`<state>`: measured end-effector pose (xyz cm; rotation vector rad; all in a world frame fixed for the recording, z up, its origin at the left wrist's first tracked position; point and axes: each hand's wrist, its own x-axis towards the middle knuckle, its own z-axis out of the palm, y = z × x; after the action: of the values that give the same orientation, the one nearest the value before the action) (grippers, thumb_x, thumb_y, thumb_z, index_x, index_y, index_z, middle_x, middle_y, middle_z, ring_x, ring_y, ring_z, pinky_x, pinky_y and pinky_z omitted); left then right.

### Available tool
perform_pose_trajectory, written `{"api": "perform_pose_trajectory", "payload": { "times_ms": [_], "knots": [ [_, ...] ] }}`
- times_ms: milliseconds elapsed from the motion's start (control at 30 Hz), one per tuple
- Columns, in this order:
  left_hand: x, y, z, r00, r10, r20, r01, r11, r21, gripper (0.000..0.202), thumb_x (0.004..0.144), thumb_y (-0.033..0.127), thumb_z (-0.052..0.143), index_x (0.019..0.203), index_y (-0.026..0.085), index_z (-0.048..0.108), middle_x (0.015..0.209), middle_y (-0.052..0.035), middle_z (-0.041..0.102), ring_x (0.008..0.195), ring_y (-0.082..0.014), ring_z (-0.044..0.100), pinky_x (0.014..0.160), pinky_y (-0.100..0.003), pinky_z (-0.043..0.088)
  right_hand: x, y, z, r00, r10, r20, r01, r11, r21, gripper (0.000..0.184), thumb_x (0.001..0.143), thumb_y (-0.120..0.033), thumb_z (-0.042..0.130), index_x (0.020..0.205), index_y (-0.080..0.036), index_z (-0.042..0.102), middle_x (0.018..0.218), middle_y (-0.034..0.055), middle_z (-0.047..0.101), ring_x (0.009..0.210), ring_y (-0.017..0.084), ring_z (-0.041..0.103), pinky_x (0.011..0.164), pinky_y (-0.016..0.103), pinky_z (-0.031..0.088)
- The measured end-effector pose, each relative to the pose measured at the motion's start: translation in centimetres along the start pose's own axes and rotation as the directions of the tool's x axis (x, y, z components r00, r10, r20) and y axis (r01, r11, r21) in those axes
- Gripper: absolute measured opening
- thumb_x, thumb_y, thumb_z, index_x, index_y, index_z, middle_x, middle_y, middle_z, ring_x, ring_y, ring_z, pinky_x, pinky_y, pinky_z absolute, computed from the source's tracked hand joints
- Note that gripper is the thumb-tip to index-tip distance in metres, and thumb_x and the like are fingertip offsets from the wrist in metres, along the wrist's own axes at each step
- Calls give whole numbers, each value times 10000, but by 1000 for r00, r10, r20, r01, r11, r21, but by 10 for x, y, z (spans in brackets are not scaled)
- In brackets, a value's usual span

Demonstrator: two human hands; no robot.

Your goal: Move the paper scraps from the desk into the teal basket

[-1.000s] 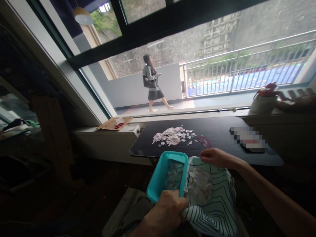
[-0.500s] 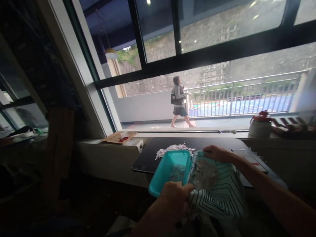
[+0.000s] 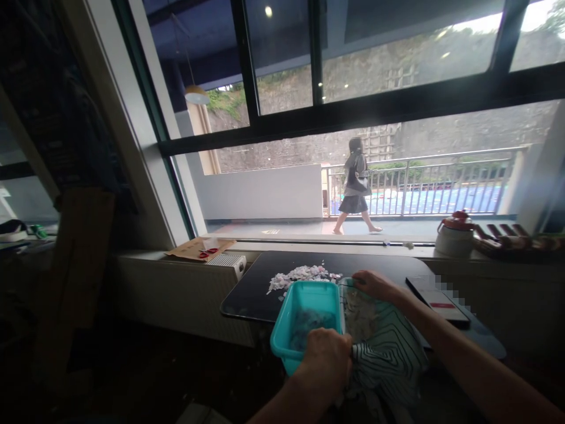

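Observation:
A teal plastic bin [image 3: 318, 288] is held at the table's near edge, with a blurred greyish mass inside it. Against its right side is a pale green, thin sheet-like piece with black angular lines [image 3: 395, 353]; whether it is cloth or a lined lid I cannot tell. Whitish scraps [image 3: 359, 312] lie on that piece. My left hand [image 3: 329, 353] is closed at the near end, where bin and patterned piece meet. At the far end, my right hand [image 3: 373, 284] has its fingers closed over the patterned piece's rim. A pile of white paper scraps [image 3: 300, 275] lies behind the bin.
The black table [image 3: 251, 288] stands below a window. On its right is a dark-edged flat device [image 3: 436, 300]. A jug with a red lid [image 3: 454, 232] is on the sill. At left, red-handled scissors [image 3: 207, 253] lie on brown paper [image 3: 183, 252]. Outside, a person [image 3: 355, 182] walks.
The bin and patterned piece have tilted, the bin now more level and the patterned piece hanging lower. Both hands keep hold. The person outside has walked right, and my view has shifted slightly.

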<state>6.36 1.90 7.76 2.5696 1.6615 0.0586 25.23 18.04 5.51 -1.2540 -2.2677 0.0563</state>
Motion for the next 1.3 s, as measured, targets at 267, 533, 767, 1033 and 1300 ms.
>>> {"api": "perform_pose_trajectory", "payload": {
  "times_ms": [267, 533, 767, 1033, 1300],
  "knots": [
    [-1, -1, 1, 1000, -7, 24, 7, 1000, -21, 209, 832, 176, 464, 891, 148, 663, 852, -125, 690, 796, -272, 652, 699, -340, 486, -24, -29, -21, 975, 84, 205, -69, 995, -78, 310, 867, -293, 409, 1056, -193, 633, 1003, 97, 646, 857, 199, 601, 733, 296, 410],
    [-4, -2, 5, 999, 30, -25, -31, 999, -37, 178, 793, 184, 506, 930, 192, 619, 835, -77, 678, 804, -257, 642, 697, -319, 476, -27, -37, 4, 931, 165, 325, -130, 983, -127, 319, 897, -389, 378, 916, -170, 609, 867, 99, 660, 758, 198, 596, 655, 308, 375],
    [-1, -4, 12, 999, 44, -26, -45, 999, -30, 531, 790, 188, 520, 1313, 241, 441, 899, -74, 680, 811, -249, 639, 712, -326, 481, -29, -40, 15, 890, 225, 397, -173, 971, -163, 362, 878, -425, 383, 942, -148, 607, 894, 142, 678, 794, 248, 613, 674, 337, 391],
    [-2, -5, 10, 999, 35, 9, -35, 999, -38, 580, 787, 235, 539, 1347, 233, 390, 968, -92, 666, 876, -268, 629, 777, -363, 479, -31, -37, 20, 810, 231, 539, -164, 972, -169, 241, 807, -258, 477, 897, -151, 674, 894, 112, 699, 821, 236, 634, 660, 290, 436],
    [2, -11, 10, 996, 83, -37, -83, 996, -14, 151, 795, 253, 526, 889, 209, 635, 814, -67, 683, 807, -255, 650, 738, -336, 486, -28, -36, 5, 782, 167, 601, -85, 983, -163, 345, 844, -277, 413, 1007, -98, 659, 1002, 178, 675, 911, 279, 631, 759, 355, 461]
  ]
}}
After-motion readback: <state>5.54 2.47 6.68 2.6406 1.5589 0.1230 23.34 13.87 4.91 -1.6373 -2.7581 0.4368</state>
